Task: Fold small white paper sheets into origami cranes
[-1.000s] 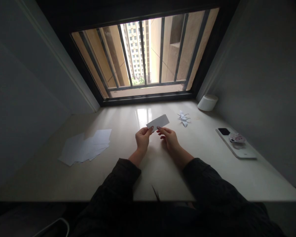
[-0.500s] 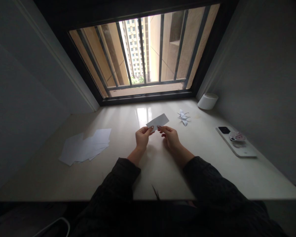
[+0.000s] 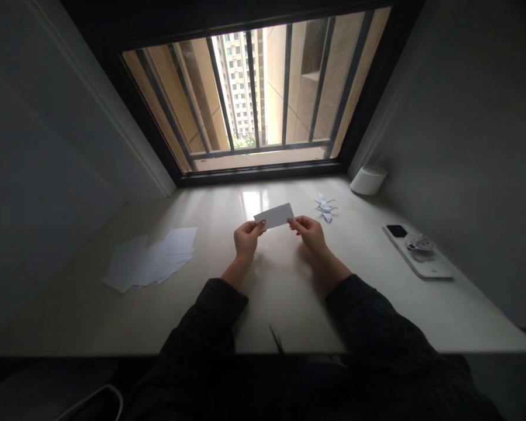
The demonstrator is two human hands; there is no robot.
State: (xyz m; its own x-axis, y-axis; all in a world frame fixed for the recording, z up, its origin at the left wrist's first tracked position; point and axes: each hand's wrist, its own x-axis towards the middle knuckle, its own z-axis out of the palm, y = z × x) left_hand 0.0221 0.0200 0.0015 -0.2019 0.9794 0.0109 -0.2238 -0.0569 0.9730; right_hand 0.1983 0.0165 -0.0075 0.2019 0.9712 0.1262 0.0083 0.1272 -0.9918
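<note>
the small rectangular pale grey strip of paper (image 3: 273, 217) is held above the pale, glossy worktop (image 3: 284, 304), near its middle and slightly tilted, the right end higher than the left. the left hand (image 3: 246, 238) has thumb and fingers clamped on the strip at its lower left corner; the right hand (image 3: 311, 234) has thumb and fingers clamped on its lower right corner. the hands are apart, with the strip spanning between them. dark, long sleeves (image 3: 219, 304) cover both forearms. beyond the right hand lie white folded-paper figures with pointed tips (image 3: 325, 209), near but not touching it. well to the left, loose white paper sheets (image 3: 151, 260) overlap in a fanned pile. at the right lies a white phone with a black camera block (image 3: 425, 266), bearing a round pinkish attachment (image 3: 419, 242). a white, rounded container-like object (image 3: 368, 180) stands at the far right corner, below a dark-framed, barred window (image 3: 263, 171).
</note>
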